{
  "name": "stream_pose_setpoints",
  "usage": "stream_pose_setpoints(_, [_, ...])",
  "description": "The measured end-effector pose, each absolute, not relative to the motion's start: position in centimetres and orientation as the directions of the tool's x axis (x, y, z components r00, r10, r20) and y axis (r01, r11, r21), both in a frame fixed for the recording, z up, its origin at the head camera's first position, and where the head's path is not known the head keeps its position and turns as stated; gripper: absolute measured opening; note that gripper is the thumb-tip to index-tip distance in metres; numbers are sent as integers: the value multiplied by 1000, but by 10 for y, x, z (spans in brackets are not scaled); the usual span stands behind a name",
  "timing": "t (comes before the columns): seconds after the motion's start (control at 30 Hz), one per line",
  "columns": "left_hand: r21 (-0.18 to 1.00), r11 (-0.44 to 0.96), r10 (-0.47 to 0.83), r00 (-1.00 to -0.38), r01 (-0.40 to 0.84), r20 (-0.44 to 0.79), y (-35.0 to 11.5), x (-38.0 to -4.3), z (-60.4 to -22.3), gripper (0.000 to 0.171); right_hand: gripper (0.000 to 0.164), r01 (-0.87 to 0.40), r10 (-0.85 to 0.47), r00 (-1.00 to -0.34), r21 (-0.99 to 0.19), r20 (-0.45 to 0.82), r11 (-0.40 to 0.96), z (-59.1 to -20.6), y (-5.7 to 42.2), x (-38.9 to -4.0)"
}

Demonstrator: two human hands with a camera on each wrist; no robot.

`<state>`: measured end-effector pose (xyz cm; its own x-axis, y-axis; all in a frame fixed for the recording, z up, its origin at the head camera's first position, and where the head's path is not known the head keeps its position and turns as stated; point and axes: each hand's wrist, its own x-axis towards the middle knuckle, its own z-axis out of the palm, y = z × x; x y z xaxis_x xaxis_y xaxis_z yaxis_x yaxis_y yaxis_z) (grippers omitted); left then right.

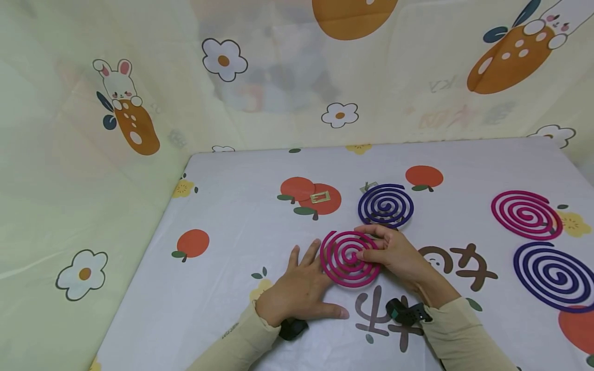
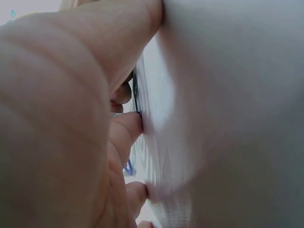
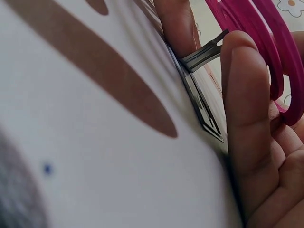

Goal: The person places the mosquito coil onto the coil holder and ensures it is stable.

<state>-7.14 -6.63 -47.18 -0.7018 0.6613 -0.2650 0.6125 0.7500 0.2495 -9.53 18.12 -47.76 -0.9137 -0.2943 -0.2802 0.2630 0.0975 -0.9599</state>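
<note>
My right hand [image 1: 396, 257] pinches a pink mosquito coil [image 1: 351, 257] between thumb and fingers, close to its centre. In the right wrist view the thumb [image 3: 247, 90] stands beside the upright tongue of a metal coil stand [image 3: 204, 54], whose tip is near the coil [image 3: 280, 52]. The stand's flat base lies on the cloth, and another fingertip is at the foot of the tongue. My left hand [image 1: 301, 291] rests palm down on the table with fingers spread, some of its fingers partly hidden behind the coil. The left wrist view shows its fingertips [image 2: 135, 121] on the surface.
A navy mosquito coil [image 1: 385, 206] stands just beyond my right hand. Another metal stand [image 1: 320, 197] lies behind my left hand. Over at the right are a second pink coil [image 1: 526, 215] and a second navy coil [image 1: 559, 277]. A patterned curtain [image 1: 278, 118] closes off the back.
</note>
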Motion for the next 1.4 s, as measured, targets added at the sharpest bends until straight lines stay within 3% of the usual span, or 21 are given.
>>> stream_pose_setpoints(1.4, [249, 746, 666, -699, 617, -261, -67, -71, -472, 101, 62, 259, -336, -903, -963, -269, 75, -476, 183, -94])
